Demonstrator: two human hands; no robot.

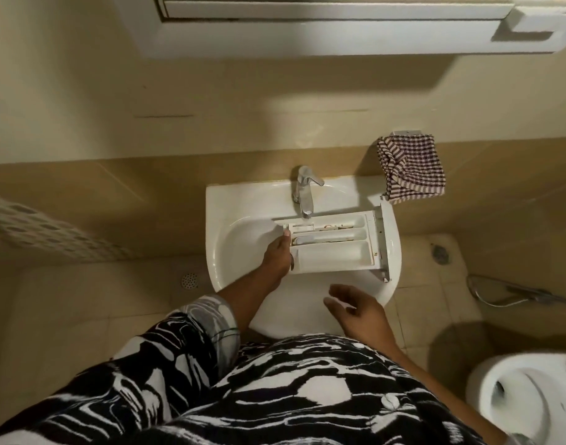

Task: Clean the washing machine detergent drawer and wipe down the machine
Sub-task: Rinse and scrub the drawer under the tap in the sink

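A white detergent drawer (336,244) with three long compartments lies across the white sink (230,203), its front panel at the right rim. Brownish residue shows in the far compartment. My left hand (276,253) grips the drawer's left end, thumb on the top edge. The chrome tap (304,191) has its spout just above the drawer's far left corner. My right hand (355,311) hovers over the sink's front rim, fingers relaxed and holding nothing.
A checked cloth (411,168) hangs on the wall to the right of the sink. A toilet (525,393) stands at the lower right, a spray hose (512,292) on the right wall, a floor drain (190,280) at left. A white cabinet (307,24) hangs overhead.
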